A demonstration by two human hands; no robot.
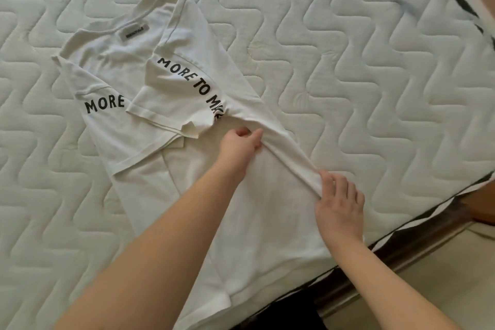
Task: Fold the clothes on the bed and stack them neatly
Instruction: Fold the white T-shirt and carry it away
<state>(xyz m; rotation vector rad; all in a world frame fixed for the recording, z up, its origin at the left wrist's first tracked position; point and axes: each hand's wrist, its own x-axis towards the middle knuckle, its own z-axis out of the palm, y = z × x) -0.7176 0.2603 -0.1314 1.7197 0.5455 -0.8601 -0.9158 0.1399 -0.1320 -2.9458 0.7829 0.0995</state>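
Observation:
A white T-shirt [166,177] with black "MORE TO" lettering lies spread on the quilted mattress [348,48], its collar at the far left. Both sleeves are folded inward over its body. My left hand [239,143] pinches the shirt's right side fold near the middle. My right hand [338,203] grips the same raised fold lower down, near the hem, fingers curled over the cloth. The fold runs taut between the two hands.
The mattress edge with dark trim [417,228] runs diagonally at the lower right, above a wooden bed frame [375,270]. Pale floor [442,276] lies beyond it. Bare mattress stretches along the top and right of the shirt.

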